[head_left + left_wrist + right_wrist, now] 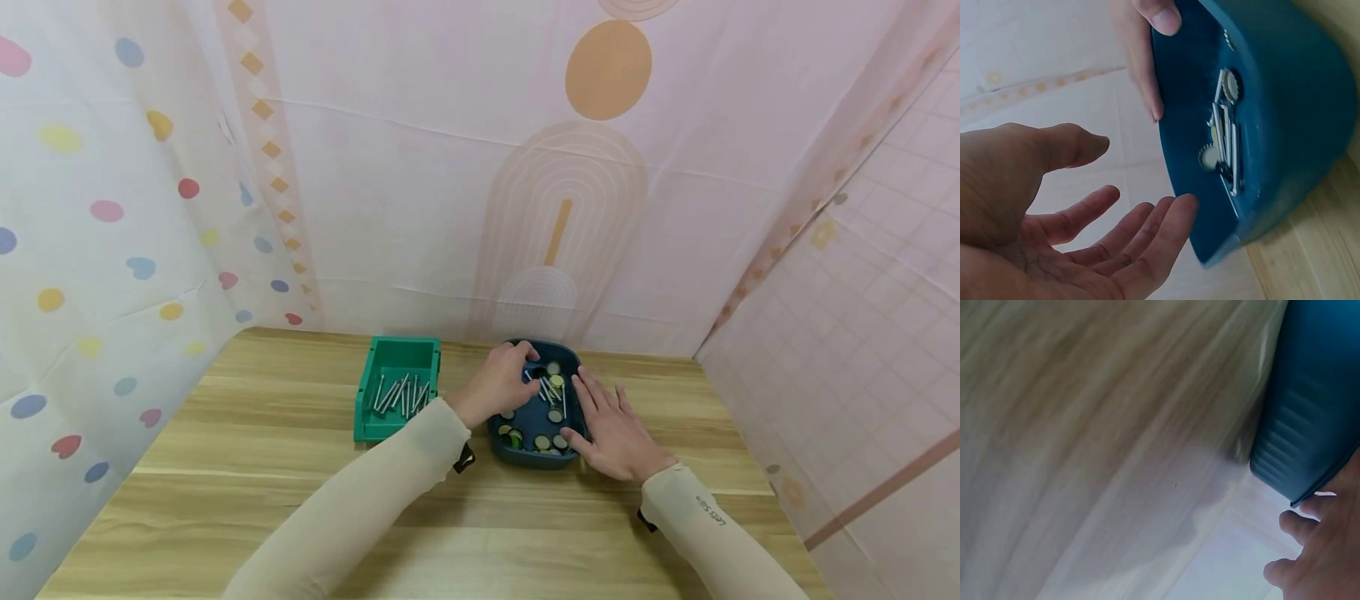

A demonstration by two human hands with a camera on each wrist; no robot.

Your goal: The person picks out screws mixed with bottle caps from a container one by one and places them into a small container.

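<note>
Nails [546,390]: inside blue bin [525,459], among bottle caps [555,415]
Blue bin: on table [540,533], right of green bin [378,433]
Left hand [497,385]: over blue bin, thumb wide of fingers, holding nothing
Right hand [613,432]: fingers extended against blue bin's right rim

L hand [501,385] over blue bin [534,459] w/ caps [554,416], nails [564,402]; R hand [617,432] at rim; green tray [406,342] to L.

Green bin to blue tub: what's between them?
Head view: left hand, its wrist over the gap, plus a black strap; wood tabletop shows beyond.
</note>
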